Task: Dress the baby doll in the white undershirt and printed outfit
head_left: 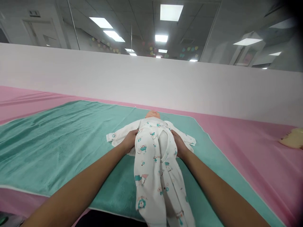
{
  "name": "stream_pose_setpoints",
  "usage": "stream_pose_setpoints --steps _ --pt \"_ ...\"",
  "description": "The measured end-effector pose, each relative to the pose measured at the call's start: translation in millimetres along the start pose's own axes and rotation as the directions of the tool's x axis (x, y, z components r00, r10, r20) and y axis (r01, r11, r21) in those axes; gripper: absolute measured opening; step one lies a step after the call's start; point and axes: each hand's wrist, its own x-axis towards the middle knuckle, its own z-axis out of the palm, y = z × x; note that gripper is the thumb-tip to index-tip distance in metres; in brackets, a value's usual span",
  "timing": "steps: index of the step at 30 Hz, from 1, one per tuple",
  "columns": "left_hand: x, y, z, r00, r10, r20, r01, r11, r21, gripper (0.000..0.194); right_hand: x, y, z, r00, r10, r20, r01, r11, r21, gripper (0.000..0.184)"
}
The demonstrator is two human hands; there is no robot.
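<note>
A baby doll [153, 114] lies on its back on a teal towel [59, 142], head away from me. It wears a white printed sleepsuit [153, 157] whose legs hang toward me over the near edge. My left hand [129, 140] presses against the left side of the doll's body, fingers curled on the sleepsuit fabric. My right hand [179, 143] does the same on the right side. The fingertips of both hands are partly hidden under the cloth.
The towel lies on a pink sheet [248, 148] that covers the surface. A white partition [151, 82] runs along the far edge. A pale yellow object [292, 138] sits at the far right on the pink sheet.
</note>
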Motion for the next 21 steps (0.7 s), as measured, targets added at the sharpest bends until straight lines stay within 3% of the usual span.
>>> stream_pose_setpoints --steps 2,4,7,10,12,15,21 --pt "1.2 -1.7 -1.1 0.990 0.022 -0.137 -0.007 0.994 0.110 0.019 1.5 2.9 -3.2 1.000 0.002 0.027 -0.006 0.987 0.162 0.015" --pt "3.0 -5.2 -2.1 0.977 0.026 -0.214 0.007 0.988 0.152 0.023 2.4 4.8 -3.8 0.999 0.014 0.044 -0.022 0.978 0.208 0.016" --pt "5.1 -10.4 -3.6 0.978 0.082 -0.193 -0.054 0.988 0.145 0.028 2.9 5.4 -2.0 1.000 0.012 0.025 -0.013 0.999 0.049 0.023" --pt "6.9 -10.8 -6.3 0.961 0.225 -0.162 -0.190 0.960 0.208 0.040 4.8 2.5 -1.6 0.991 -0.133 0.023 0.135 0.980 -0.150 0.025" --pt "9.3 -8.4 -8.6 0.950 0.283 -0.132 -0.234 0.925 0.300 0.036 8.6 -0.8 -3.0 0.976 -0.211 0.058 0.219 0.942 -0.255 0.024" --pt "15.8 -4.9 -11.7 0.952 0.286 -0.113 -0.221 0.892 0.394 0.027 19.5 -4.9 -4.4 0.970 -0.238 0.047 0.235 0.875 -0.423 0.025" --pt "30.0 -8.5 -15.9 0.958 0.255 -0.132 -0.194 0.914 0.357 0.038 57.0 -2.8 1.1 0.979 -0.204 0.025 0.185 0.821 -0.540 0.030"
